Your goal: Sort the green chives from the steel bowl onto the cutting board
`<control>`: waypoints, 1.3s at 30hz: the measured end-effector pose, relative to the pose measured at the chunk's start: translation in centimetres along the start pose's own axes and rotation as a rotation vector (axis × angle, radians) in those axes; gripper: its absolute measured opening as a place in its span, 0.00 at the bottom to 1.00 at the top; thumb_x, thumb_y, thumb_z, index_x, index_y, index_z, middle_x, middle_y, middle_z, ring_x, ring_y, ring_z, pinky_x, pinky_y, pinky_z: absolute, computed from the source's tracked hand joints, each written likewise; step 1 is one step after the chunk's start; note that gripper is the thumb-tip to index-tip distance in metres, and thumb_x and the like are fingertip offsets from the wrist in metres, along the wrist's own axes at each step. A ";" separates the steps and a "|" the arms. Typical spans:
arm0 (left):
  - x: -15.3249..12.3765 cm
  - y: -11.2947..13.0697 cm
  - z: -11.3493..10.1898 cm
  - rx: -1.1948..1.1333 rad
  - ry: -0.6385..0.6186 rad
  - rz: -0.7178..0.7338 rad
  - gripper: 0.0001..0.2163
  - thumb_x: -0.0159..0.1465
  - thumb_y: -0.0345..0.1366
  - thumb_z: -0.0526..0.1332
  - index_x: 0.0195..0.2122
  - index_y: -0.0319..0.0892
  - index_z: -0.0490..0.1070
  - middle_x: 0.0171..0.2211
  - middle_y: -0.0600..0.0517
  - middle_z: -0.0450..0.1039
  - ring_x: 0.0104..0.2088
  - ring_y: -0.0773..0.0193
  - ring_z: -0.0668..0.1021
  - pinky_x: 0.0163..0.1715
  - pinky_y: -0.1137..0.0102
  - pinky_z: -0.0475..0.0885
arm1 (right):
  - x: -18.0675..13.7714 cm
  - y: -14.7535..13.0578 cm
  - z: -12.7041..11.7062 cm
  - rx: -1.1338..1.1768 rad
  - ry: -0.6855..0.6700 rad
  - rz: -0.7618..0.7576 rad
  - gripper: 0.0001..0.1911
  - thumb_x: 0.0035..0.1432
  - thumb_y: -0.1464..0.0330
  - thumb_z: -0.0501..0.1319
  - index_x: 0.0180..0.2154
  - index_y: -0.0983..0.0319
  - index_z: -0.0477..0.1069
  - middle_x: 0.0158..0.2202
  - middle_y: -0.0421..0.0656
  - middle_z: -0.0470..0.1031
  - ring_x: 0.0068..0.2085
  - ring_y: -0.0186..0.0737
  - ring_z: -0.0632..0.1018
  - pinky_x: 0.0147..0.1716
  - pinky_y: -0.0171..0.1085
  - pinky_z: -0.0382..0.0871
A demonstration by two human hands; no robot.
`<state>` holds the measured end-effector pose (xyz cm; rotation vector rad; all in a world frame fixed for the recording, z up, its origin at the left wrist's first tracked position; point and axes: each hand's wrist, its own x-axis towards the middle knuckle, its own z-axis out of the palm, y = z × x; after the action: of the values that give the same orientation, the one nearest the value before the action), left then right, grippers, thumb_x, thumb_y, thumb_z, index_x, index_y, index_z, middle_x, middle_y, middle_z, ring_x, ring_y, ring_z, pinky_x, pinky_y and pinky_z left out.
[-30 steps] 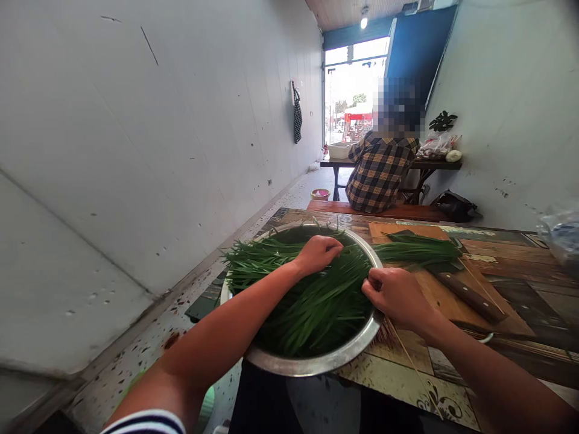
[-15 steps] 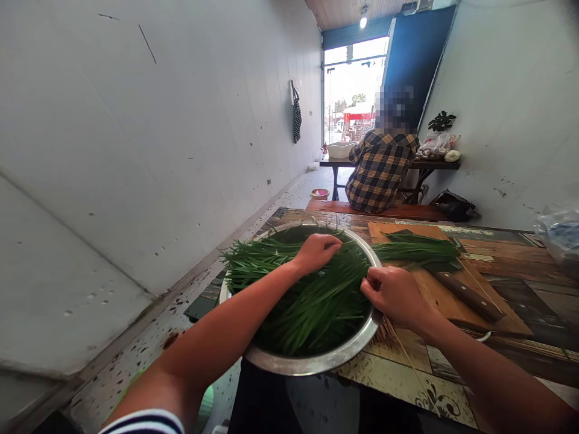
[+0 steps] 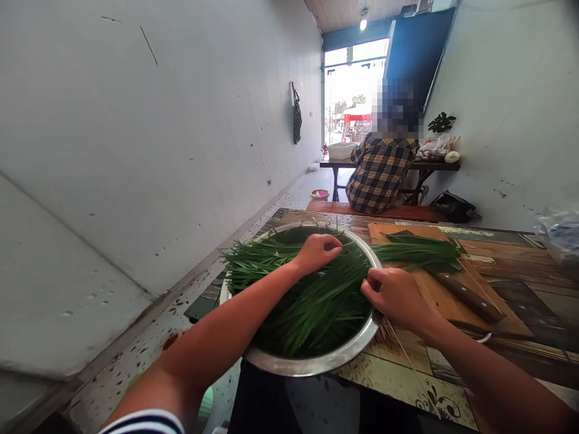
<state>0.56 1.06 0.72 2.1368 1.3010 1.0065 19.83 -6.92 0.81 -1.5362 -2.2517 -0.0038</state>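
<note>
A wide metal basin (image 3: 312,365) is filled with long green garlic chives (image 3: 316,307), some leaning over its left rim. Above the chives, my left hand (image 3: 319,250) is closed in a pinch, with a thin green strand showing at the fingertips. My right hand (image 3: 393,292) is curled shut at the basin's right rim, thumb and fingers pressed together beside the chive ends; whatever it pinches is hidden. Just right of the basin, another bunch of chives (image 3: 418,249) lies on a wooden cutting board (image 3: 446,301), near a knife with a brown handle (image 3: 470,296).
Thin sticks (image 3: 384,337) lie by the basin on the patterned wooden table (image 3: 511,241). A plastic bag (image 3: 561,238) sits at the right edge. Beyond, a person in a plaid shirt (image 3: 382,172) sits on a red bench (image 3: 328,206) at another table with a white tub (image 3: 341,150).
Both hands keep almost the same place and grip at the basin. The seated person's head and shoulders have shifted slightly.
</note>
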 end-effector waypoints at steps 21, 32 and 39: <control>-0.2 0.4 -0.2 -0.051 -0.028 0.025 0.09 0.56 0.34 0.58 0.32 0.37 0.76 0.28 0.51 0.77 0.28 0.68 0.75 0.31 0.75 0.69 | 0.1 -0.2 -0.2 0.003 0.023 -0.017 0.15 0.53 0.67 0.52 0.17 0.61 0.64 0.18 0.40 0.69 0.21 0.31 0.65 0.24 0.34 0.49; -0.2 0.4 -0.3 -0.098 -0.035 0.021 0.11 0.57 0.38 0.59 0.33 0.37 0.77 0.29 0.50 0.78 0.29 0.68 0.76 0.32 0.75 0.70 | 0.1 -0.1 -0.1 -0.014 0.026 -0.016 0.14 0.53 0.66 0.52 0.17 0.61 0.63 0.18 0.39 0.68 0.22 0.32 0.65 0.25 0.34 0.49; -0.3 0.7 -0.5 -0.075 -0.036 -0.016 0.11 0.57 0.38 0.59 0.31 0.36 0.77 0.26 0.50 0.77 0.27 0.68 0.75 0.30 0.75 0.68 | 0.0 -0.1 -0.2 -0.005 0.031 -0.019 0.14 0.53 0.66 0.52 0.18 0.61 0.64 0.18 0.40 0.69 0.22 0.32 0.66 0.25 0.34 0.49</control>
<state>0.48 0.50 1.37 2.0761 1.2424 0.9893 19.80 -6.97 0.98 -1.5067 -2.2436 -0.0388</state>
